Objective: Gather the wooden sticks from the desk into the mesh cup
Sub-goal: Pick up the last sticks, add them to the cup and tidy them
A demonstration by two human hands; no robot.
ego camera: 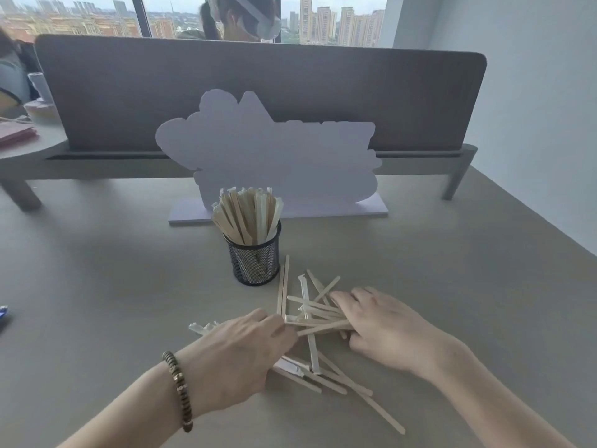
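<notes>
A black mesh cup [256, 261] stands mid-desk, packed with upright wooden sticks [247, 216]. Just right of and in front of it lies a loose heap of wooden sticks [311, 315], some in clear wrappers, crossing one another. My left hand [239, 357], with a beaded bracelet on the wrist, covers the heap's left side. Its fingers curl over wrapped sticks whose ends poke out at its left and lower right. My right hand [381, 328] lies on the heap's right side, and a bunch of sticks runs in between its thumb and fingers.
A white cut-out sign [274, 163] on a flat base stands right behind the cup. A grey divider panel [258, 76] closes the desk's far edge, with a person behind it. A wall borders the right side. Bare desk surface [97, 270] lies to the left.
</notes>
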